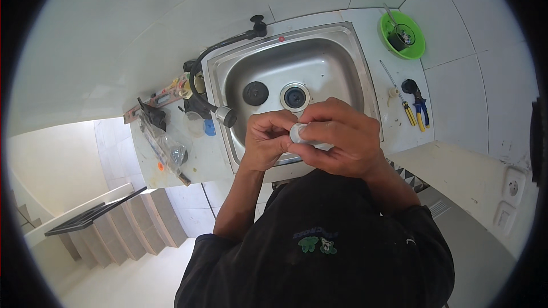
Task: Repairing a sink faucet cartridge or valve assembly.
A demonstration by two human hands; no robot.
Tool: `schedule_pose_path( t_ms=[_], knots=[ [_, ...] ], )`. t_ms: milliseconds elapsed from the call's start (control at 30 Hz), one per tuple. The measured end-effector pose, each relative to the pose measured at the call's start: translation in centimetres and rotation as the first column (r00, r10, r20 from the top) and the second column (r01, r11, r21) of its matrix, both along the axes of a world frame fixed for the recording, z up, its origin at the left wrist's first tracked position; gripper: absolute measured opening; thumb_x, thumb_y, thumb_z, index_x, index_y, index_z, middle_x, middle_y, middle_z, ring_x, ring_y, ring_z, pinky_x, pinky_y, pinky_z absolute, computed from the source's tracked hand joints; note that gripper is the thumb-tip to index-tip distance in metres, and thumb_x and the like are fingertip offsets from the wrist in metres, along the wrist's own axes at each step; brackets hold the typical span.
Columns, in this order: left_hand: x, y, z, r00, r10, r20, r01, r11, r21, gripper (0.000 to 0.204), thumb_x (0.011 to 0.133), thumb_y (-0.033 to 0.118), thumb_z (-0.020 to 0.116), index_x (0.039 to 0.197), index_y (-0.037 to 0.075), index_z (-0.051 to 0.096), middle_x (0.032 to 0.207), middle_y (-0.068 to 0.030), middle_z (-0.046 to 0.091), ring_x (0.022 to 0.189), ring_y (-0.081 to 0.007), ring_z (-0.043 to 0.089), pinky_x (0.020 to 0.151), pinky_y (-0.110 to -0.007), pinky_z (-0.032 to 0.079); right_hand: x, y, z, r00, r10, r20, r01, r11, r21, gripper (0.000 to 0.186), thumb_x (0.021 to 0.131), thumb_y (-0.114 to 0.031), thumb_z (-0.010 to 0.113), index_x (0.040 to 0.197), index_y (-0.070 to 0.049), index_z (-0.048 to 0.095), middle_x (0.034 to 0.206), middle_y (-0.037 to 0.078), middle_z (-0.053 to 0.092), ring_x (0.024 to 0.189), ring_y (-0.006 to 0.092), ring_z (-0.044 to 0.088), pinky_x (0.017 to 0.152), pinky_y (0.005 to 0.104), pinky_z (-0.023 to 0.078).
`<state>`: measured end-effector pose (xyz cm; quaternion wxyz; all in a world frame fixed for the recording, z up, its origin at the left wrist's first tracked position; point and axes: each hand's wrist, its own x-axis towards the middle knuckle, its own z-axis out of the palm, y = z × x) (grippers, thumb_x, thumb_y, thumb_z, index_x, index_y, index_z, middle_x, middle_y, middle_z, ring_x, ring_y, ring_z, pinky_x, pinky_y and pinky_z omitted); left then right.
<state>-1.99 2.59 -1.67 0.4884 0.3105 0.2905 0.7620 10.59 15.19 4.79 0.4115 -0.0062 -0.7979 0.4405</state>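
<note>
Over the near edge of the steel sink, my two hands meet around a small round whitish-grey piece. Its exact kind is hard to make out. My left hand pinches it from the left side. The fingers of my right hand are curled over it from the right, with the thumb below, covering much of it. Beyond my hands lies the sink drain, and a black round disc rests in the basin left of it.
A black flexible tap hose arches at the left, its silver head over the sink rim. Clear plastic packaging lies farther left. On the right counter are a green bowl, a yellow-black screwdriver and blue-yellow pliers.
</note>
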Motion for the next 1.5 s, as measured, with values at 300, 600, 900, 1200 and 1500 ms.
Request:
schedule_pose_path(
  t_ms=[300,600,900,1200,1500],
  knots=[
    [0.9,-0.9,2.0,0.977,0.209,-0.051,-0.215,0.950,-0.226,0.021,0.078,0.000,0.076,0.093,-0.004,0.063,0.087,-0.0094,0.067,0.079,-0.0123,0.064,0.073,-0.026,0.052,-1.2,0.2,-2.7,0.988,0.150,-0.046,-0.150,0.820,-0.552,0.027,0.071,-0.001,0.079,0.093,-0.001,0.063,0.091,0.009,0.065,0.073,0.0112,0.062,0.062,0.0238,0.052],
    [2.6,-0.8,4.4,0.543,0.355,-0.761,-0.694,0.700,-0.169,0.018,0.073,0.002,0.076,0.088,0.000,0.066,0.073,-0.0062,0.067,0.065,-0.0082,0.063,0.057,-0.021,0.048,-1.8,1.3,-6.7,0.916,0.293,-0.275,-0.370,0.348,-0.861,0.030,0.073,0.007,0.076,0.098,0.003,0.060,0.101,0.014,0.064,0.083,0.0133,0.064,0.069,0.0256,0.056],
    [2.8,-0.5,4.7,0.190,0.361,-0.913,-0.768,0.634,0.091,0.020,0.068,0.004,0.077,0.086,0.004,0.066,0.063,-0.0064,0.062,0.053,-0.0142,0.062,0.047,-0.024,0.045,-1.4,1.4,-6.5,0.907,0.290,-0.305,-0.406,0.408,-0.818,0.028,0.071,0.008,0.077,0.094,0.004,0.062,0.105,0.017,0.064,0.088,0.0181,0.066,0.074,0.0285,0.059],
    [2.8,-0.7,5.3,0.267,0.288,-0.920,-0.726,0.687,0.004,0.015,0.073,0.005,0.073,0.086,0.003,0.066,0.059,-0.0056,0.059,0.051,-0.0123,0.058,0.047,-0.024,0.043,-1.1,1.4,-6.5,0.925,0.277,-0.258,-0.371,0.526,-0.765,0.028,0.073,-0.003,0.079,0.093,0.003,0.060,0.101,0.023,0.062,0.084,0.0215,0.064,0.063,0.0283,0.057],
    [2.9,-1.0,5.7,0.797,0.248,-0.550,-0.515,0.756,-0.405,0.009,0.089,0.005,0.061,0.088,-0.004,0.064,0.069,-0.0064,0.065,0.059,-0.0084,0.060,0.055,-0.020,0.047,-1.0,1.5,-5.3,0.930,0.304,-0.209,-0.353,0.568,-0.743,0.028,0.072,0.000,0.080,0.093,0.001,0.061,0.102,0.021,0.063,0.093,0.0221,0.063,0.075,0.0313,0.053]
  ],
)
